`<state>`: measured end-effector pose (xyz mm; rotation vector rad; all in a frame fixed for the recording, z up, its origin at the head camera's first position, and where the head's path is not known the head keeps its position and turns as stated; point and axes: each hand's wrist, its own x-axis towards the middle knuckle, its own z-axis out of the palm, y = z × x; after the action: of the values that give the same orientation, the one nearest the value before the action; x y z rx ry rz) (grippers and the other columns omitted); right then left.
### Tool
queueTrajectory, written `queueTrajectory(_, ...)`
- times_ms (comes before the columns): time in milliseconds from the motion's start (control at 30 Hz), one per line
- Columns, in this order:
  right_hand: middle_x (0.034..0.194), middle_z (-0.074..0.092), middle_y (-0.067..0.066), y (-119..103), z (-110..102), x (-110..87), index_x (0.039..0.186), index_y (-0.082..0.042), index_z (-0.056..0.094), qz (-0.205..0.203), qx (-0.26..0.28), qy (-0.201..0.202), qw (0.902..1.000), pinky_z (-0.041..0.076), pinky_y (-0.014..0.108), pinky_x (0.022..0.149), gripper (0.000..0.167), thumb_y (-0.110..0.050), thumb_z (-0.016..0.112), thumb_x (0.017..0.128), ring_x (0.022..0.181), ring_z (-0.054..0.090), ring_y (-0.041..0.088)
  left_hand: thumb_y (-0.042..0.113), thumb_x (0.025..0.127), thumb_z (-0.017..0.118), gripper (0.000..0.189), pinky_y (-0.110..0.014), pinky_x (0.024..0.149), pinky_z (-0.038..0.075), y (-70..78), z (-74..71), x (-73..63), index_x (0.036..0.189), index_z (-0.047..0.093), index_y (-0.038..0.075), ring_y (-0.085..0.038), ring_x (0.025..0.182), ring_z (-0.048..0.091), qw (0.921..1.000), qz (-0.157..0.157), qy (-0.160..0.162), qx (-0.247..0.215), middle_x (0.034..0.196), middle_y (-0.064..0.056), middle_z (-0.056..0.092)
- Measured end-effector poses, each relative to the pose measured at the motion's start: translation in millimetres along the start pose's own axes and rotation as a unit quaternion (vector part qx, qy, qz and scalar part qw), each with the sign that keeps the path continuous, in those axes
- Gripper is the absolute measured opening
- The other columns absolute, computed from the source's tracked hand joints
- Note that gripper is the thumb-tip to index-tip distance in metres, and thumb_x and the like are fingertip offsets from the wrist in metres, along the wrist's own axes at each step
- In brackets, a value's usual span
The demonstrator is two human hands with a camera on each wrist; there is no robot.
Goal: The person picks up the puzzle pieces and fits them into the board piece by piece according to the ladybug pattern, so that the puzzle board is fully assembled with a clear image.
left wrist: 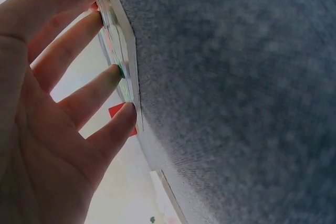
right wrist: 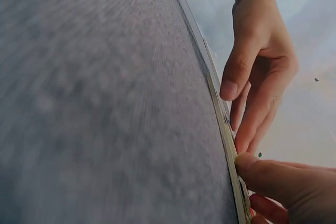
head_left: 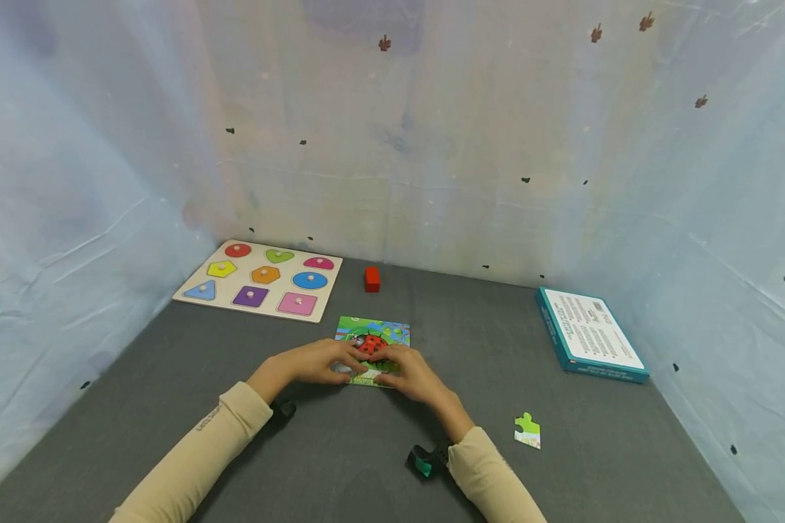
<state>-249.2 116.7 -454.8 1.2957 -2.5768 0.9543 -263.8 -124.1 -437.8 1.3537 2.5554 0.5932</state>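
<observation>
A small jigsaw puzzle [head_left: 392,333] with a red ladybug on a green and blue ground lies flat on the dark table, partly covered by both hands. From the left, my left hand [head_left: 315,362] reaches over it; the left wrist view shows its fairly straight, spread fingers [left wrist: 97,87] touching the puzzle's surface and edge. My right hand [head_left: 413,373] rests on the near right part, its thumb [right wrist: 257,163] against the puzzle's edge. The fingertips of both hands come close together over the ladybug. Off to the right lies a loose green and white puzzle piece [head_left: 528,431].
At the back left lies a wooden shape board [head_left: 271,296] with colourful knobbed shapes. A red block [head_left: 372,280] stands behind the puzzle. Toward the right edge is a teal and white box [head_left: 594,330]. Pale patterned sheeting [head_left: 419,145] walls in the table's back and sides.
</observation>
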Motion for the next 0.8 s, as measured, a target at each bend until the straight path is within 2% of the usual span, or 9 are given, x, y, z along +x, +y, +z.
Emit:
queueTrajectory(200, 0.118, 0.063, 0.009, 7, -8, -7.7, 0.116, -0.005, 0.064, -0.037, -0.024, -0.027, 0.9987, 0.042, 0.04, 0.095, 0.033, -0.017, 0.068, 0.085, 0.112, 0.055, 0.022, 0.019, 0.09, 0.061, 0.032, -0.047, 0.105, 0.032, -2.7, 1.6, 0.3, 0.122, 0.064, 0.017, -0.03, 0.133, 0.036, 0.9999, 0.007, 0.0, 0.011, 0.135, -0.002, 0.052)
queueTrajectory(400, 0.127, 0.058, 0.011, 12, -13, -17.3, 0.121, -0.005, 0.062, -0.064, -0.034, -0.049, 0.9962, 0.037, 0.045, 0.1, 0.039, -0.024, 0.066, 0.087, 0.121, 0.046, 0.031, 0.017, 0.089, 0.061, 0.032, -0.049, 0.105, 0.032, -1.9, 1.0, -1.0, 0.12, 0.065, 0.015, -0.032, 0.133, 0.036, 0.9999, 0.01, 0.002, 0.006, 0.133, -0.005, 0.054)
queueTrajectory(567, 0.13, 0.056, 0.01, 15, -12, -20.6, 0.123, -0.007, 0.061, -0.066, -0.025, -0.049, 0.9963, 0.037, 0.046, 0.1, 0.041, -0.025, 0.066, 0.087, 0.122, 0.045, 0.031, 0.015, 0.088, 0.061, 0.031, -0.051, 0.103, 0.033, 0.0, 0.5, -0.8, 0.118, 0.067, 0.014, -0.035, 0.13, 0.038, 0.9997, 0.022, 0.006, 0.014, 0.131, -0.008, 0.055)
queueTrajectory(800, 0.13, 0.056, 0.012, 17, -10, -21.8, 0.122, -0.006, 0.061, -0.075, -0.025, -0.038, 0.9962, 0.037, 0.046, 0.1, 0.038, -0.022, 0.065, 0.088, 0.122, 0.045, 0.031, 0.017, 0.088, 0.062, 0.032, -0.052, 0.105, 0.031, 1.2, 0.3, -0.8, 0.119, 0.066, 0.015, -0.034, 0.132, 0.036, 0.9998, 0.013, 0.003, 0.016, 0.133, -0.006, 0.054)
